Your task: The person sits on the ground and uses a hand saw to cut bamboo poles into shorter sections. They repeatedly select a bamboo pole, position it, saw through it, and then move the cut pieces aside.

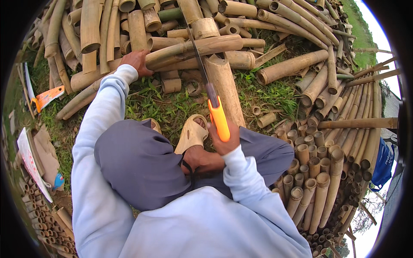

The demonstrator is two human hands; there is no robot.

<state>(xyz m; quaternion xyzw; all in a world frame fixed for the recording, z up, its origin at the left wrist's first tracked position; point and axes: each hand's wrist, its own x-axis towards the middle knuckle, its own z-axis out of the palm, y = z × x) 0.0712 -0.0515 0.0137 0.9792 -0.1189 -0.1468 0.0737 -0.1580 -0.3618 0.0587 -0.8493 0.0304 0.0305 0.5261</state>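
Observation:
My right hand (pixel 224 141) grips the orange handle of a hand saw (pixel 206 81). Its thin dark blade runs up and away across a thick bamboo pole (pixel 189 49) that lies crosswise. My left hand (pixel 137 61) presses down on that pole at its left part. The pole rests on a second bamboo log (pixel 226 88) that slants toward my knee. I sit on the grass in grey trousers, and my sandalled foot (pixel 192 133) is next to the slanted log.
Cut bamboo pieces are piled all across the far side (pixel 142 21). A stack of bamboo tubes (pixel 318 172) stands at my right. Another orange-handled saw (pixel 43 98) lies on the grass at left. Cardboard and paper (pixel 36 157) lie at far left, and a blue bag (pixel 383 161) hangs at right.

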